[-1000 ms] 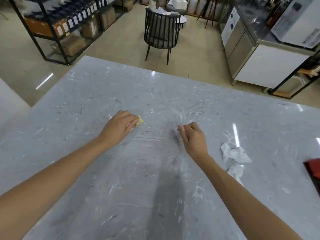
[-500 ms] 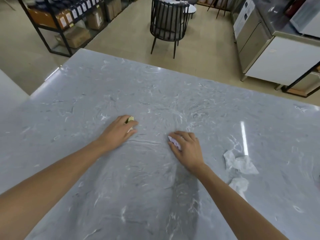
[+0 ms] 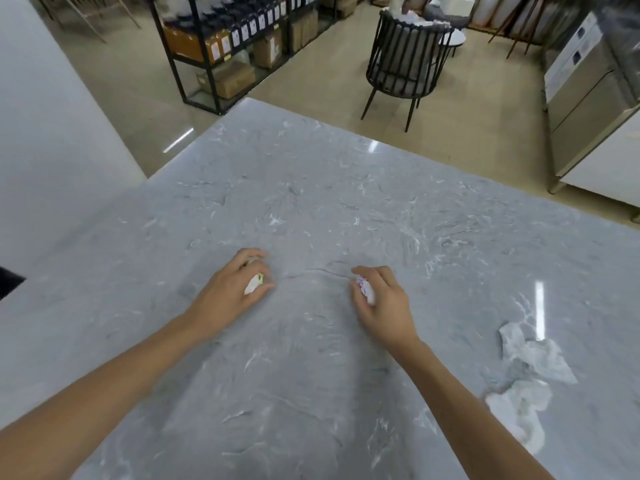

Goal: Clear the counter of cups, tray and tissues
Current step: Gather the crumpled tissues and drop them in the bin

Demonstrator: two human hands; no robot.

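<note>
Marble-grey counter (image 3: 311, 209) carried the work: the left hand (image 3: 232, 292) was curled round a small white and yellow wad (image 3: 254, 283), and the right hand (image 3: 382, 301) was clenched on a white scrap (image 3: 365, 289) with pink print, both hands low on the stone near its middle. Two loose tissues (image 3: 530, 358) lay well apart to the right; no cups or tray showed. The likely slip was a wad dropping free if either hand opened to gather those tissues, since each palm was already full. Against half a second earlier, the left wad showed more white between thumb and fingers, and the right hand had gathered its scrap deeper into the palm, thumb closing over it.
</note>
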